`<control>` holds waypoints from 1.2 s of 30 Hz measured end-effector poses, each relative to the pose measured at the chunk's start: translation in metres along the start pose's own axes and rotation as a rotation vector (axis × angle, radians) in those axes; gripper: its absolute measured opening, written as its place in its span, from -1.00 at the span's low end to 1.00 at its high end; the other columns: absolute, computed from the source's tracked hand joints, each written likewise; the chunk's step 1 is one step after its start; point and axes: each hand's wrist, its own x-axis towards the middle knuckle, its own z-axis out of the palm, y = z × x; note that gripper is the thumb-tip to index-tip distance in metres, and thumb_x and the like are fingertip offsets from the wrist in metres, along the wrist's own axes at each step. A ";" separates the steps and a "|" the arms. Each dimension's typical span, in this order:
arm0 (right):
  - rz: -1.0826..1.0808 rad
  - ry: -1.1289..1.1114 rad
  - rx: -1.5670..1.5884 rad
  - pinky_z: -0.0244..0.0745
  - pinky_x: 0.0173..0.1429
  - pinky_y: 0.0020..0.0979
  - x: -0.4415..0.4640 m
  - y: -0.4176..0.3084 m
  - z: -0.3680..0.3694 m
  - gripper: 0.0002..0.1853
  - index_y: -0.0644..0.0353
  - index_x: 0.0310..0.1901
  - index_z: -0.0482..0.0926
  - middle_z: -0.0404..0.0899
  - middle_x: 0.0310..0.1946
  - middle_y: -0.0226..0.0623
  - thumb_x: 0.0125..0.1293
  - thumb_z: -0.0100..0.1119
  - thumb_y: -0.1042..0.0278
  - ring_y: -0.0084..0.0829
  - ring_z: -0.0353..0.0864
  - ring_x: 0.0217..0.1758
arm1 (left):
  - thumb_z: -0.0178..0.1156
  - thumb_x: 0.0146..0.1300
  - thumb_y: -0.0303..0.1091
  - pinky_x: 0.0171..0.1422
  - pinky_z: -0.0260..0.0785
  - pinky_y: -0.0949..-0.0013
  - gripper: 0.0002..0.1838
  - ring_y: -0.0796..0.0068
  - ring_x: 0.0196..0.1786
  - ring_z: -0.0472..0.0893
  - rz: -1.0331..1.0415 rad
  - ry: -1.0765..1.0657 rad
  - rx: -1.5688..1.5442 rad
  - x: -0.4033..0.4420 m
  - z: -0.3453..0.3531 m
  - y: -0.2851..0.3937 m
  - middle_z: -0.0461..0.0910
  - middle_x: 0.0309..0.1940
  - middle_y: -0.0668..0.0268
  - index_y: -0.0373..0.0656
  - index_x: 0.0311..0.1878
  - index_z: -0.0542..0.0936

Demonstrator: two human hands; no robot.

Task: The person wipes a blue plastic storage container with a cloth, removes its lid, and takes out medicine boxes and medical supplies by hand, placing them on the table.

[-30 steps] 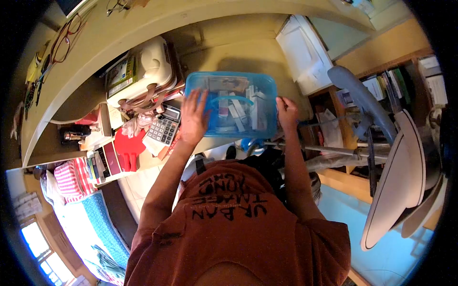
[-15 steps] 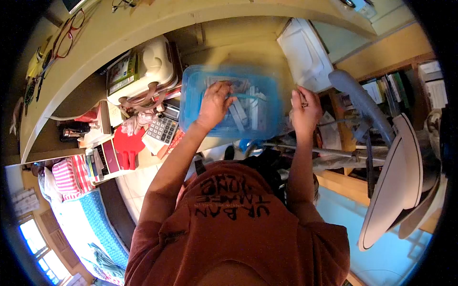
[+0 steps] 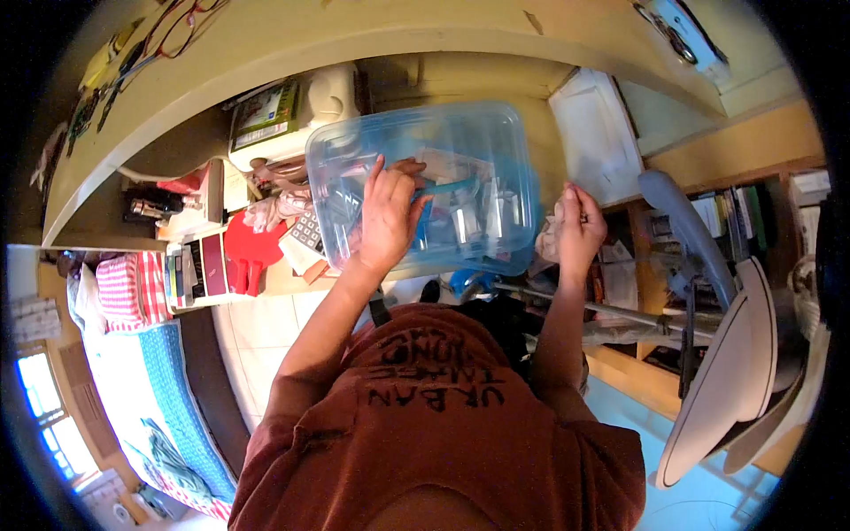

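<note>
A clear bluish lid [image 3: 469, 133] sits raised and tilted over the blue plastic box [image 3: 516, 258]. White and pink packets show through it, blurred by glare. My left hand [image 3: 390, 217] is over the lid's left part, its fingers curled at the end of the light blue handle [image 3: 452, 187]. Right of the box, my right hand [image 3: 577, 230] is closed in a pinch. A crumpled beige thing [image 3: 549, 237] shows beside its fingers, too unclear to name.
A calculator [image 3: 307, 232], papers and a red item [image 3: 252, 252] lie left of the box. A white case [image 3: 332, 99] stands behind them. On the right are a white panel [image 3: 593, 133], bookshelves, a grey-blue curved arm [image 3: 691, 217] and a beige padded piece [image 3: 722, 380].
The lid has come up and tilted, its left side shifting left with my left hand. My right hand remains pinched at the box's right. The view has shifted slightly.
</note>
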 end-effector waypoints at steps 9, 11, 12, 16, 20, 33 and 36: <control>0.097 -0.623 0.218 0.40 -0.26 -0.64 -0.010 -0.047 0.017 -0.77 0.31 -0.05 0.62 0.64 -0.32 -0.46 0.25 0.27 0.51 -0.69 0.52 -0.35 | 0.30 0.09 -0.51 0.49 0.04 -0.07 -0.74 0.11 0.25 0.47 -0.101 0.136 -0.043 -0.038 -0.017 0.012 0.53 0.08 0.15 -0.18 -0.18 0.45; 0.105 -0.638 0.172 0.40 -0.27 -0.64 -0.012 -0.053 0.018 -0.80 0.31 -0.08 0.63 0.64 -0.33 -0.47 0.25 0.25 0.54 -0.70 0.52 -0.36 | 0.30 0.09 -0.51 0.48 0.05 -0.07 -0.74 0.10 0.26 0.46 -0.119 0.147 -0.052 -0.047 -0.021 0.011 0.53 0.08 0.15 -0.18 -0.17 0.45; 0.057 -0.615 0.175 0.39 -0.27 -0.64 -0.013 -0.056 0.019 -0.82 0.32 -0.11 0.64 0.64 -0.35 -0.47 0.25 0.23 0.56 -0.70 0.51 -0.36 | 0.30 0.09 -0.51 0.48 0.05 -0.06 -0.73 0.10 0.28 0.45 -0.128 0.150 -0.069 -0.051 -0.023 0.011 0.52 0.08 0.15 -0.18 -0.17 0.45; 0.064 -0.572 0.214 0.38 -0.28 -0.63 -0.013 -0.058 0.024 -0.85 0.32 -0.15 0.65 0.62 -0.38 -0.46 0.25 0.21 0.57 -0.68 0.50 -0.38 | 0.29 0.12 -0.51 0.51 0.01 -0.09 -0.69 0.03 0.30 0.43 -0.139 0.173 -0.006 -0.066 -0.030 0.024 0.51 0.14 0.09 -0.20 -0.07 0.46; 0.062 -0.608 0.199 0.47 -0.17 -0.58 -0.011 -0.066 0.021 -0.83 0.38 -0.12 0.63 0.65 -0.31 -0.36 0.26 0.17 0.59 -0.62 0.58 -0.30 | 0.36 0.07 -0.43 0.52 -0.05 -0.11 -0.35 -0.02 0.38 0.34 -0.170 0.125 0.049 -0.080 -0.041 0.043 0.40 0.27 0.05 -0.21 0.27 0.40; -0.009 -0.702 0.207 0.38 -0.32 -0.63 -0.086 -0.154 0.067 -0.87 0.38 -0.19 0.64 0.64 -0.42 -0.44 0.23 0.20 0.60 -0.71 0.52 -0.38 | 0.33 0.15 -0.43 0.05 0.55 0.17 -0.22 0.14 0.12 0.57 -1.017 0.374 -1.531 -0.180 -0.153 -0.062 0.46 0.19 0.00 -0.26 0.41 0.20; -0.033 -0.755 0.143 0.35 -0.35 -0.63 -0.099 -0.184 0.080 -0.88 0.34 -0.19 0.64 0.62 -0.45 -0.45 0.23 0.21 0.57 -0.72 0.50 -0.42 | 0.30 0.17 -0.40 0.06 0.56 0.13 -0.30 0.12 0.00 0.65 -1.017 0.314 -1.563 -0.200 -0.167 -0.066 0.58 0.05 -0.01 -0.24 0.38 0.28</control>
